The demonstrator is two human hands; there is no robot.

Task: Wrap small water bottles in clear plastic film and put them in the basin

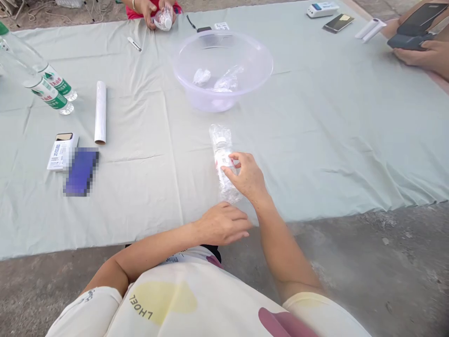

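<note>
Clearly, a plastic-wrapped bottle (221, 147) lies on the desk (315, 140), just on the wearer's side of the purple basin (224, 100). The right hand (247, 177) is at it, thumb and forefinger bent against the wrapping; whether they pinch it, I cannot tell. The left hand (224, 223), farther from the basin, has slack, half-curled fingers with nothing visible in them. Directly beyond the bottle, the basin blocks the way across, with crumpled clear plastic (228, 80) inside. Left of the basin are a white roll (100, 112), a white device (60, 152) and a blurred blue object (81, 172); right and beyond, a phone (338, 23). Green-and-white labels mark two water bottles (52, 96) far left of the basin, their characters too small to read. Shirt (168, 304) lettering seems to say "LHOEL".
</note>
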